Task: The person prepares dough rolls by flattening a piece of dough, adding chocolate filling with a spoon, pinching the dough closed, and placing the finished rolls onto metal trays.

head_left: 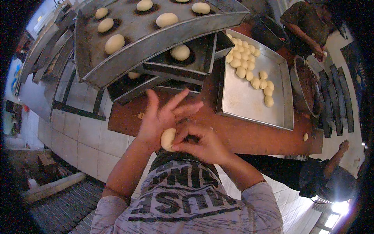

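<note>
A pale dough ball [168, 139] is pinched in my right hand [202, 142], close in front of my body at the table's near edge. My left hand [156, 119] is open beside it, fingers spread, its palm's lower edge against the dough. Beyond my hands, a stack of dark metal trays is topped by a tilted tray [167, 48] with several spaced dough balls [115, 44]. A lower tray [202, 58] shows one more dough ball [180, 52]. To the right, a shiny tray [253, 113] holds a cluster of smaller dough balls [243, 58].
The brown table [249, 136] carries the trays, with a small dough piece [305, 137] near its right end. A large round pan [306, 87] and a dark basin [271, 31] stand right of the shiny tray. One person [307, 23] stands far right, another [327, 171] nearer right.
</note>
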A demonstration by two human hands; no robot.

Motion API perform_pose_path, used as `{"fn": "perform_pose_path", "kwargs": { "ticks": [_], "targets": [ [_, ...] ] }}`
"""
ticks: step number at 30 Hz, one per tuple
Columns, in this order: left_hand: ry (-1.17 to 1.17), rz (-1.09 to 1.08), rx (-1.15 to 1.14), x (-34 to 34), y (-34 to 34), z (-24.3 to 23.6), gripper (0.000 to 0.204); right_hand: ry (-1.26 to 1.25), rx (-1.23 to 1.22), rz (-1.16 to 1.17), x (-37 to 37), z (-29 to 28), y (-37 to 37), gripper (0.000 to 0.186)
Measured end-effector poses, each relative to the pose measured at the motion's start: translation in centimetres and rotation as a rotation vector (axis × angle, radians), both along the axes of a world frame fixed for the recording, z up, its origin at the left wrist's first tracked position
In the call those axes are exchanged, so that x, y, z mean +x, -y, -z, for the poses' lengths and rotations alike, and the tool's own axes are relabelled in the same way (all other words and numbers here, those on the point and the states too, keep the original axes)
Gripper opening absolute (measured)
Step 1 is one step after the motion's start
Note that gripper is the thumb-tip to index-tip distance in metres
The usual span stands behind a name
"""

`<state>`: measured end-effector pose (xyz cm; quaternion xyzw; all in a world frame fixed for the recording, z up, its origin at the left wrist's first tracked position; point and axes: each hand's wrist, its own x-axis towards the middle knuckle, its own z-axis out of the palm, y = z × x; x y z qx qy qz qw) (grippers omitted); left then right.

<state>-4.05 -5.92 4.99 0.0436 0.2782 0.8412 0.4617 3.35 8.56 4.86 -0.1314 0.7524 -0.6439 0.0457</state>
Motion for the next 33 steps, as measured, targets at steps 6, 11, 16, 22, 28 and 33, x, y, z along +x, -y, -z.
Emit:
{"fn": "perform_pose_path", "kwargs": {
  "ticks": [6, 11, 16, 22, 28, 33],
  "targets": [
    [-0.459, -0.193, -0.111, 1.5, -0.1, 1.9, 0.088, 0.626, -1.015, 0.233, -1.2, 0.3, 1.0, 0.018],
    [-0.648, -0.436, -0.57, 1.3, -0.3, 2.2, 0.055, 0.583, -0.488, 0.241, -1.5, 3.2, 1.4, 0.024],
    [-0.824, -0.581, -0.925, 0.5, 1.4, 3.9, 0.028, -0.029, 0.398, 0.35, -1.9, 0.5, 0.7, 0.039],
    [-1.363, -0.575, -0.958, -0.1, 2.9, 3.0, 0.04, -0.593, 0.754, -0.055, -3.0, -4.1, 3.1, 0.054],
    [-1.165, -0.32, -0.771, -1.0, 5.8, 0.0, 0.059, -0.118, 0.614, -0.556, -8.0, -12.0, 1.1, 0.047],
    [-1.303, -0.387, -1.285, -2.9, 11.8, 8.7, 0.044, -0.239, 0.342, -0.258, -19.8, -19.2, 2.4, 0.04]
  ]
}}
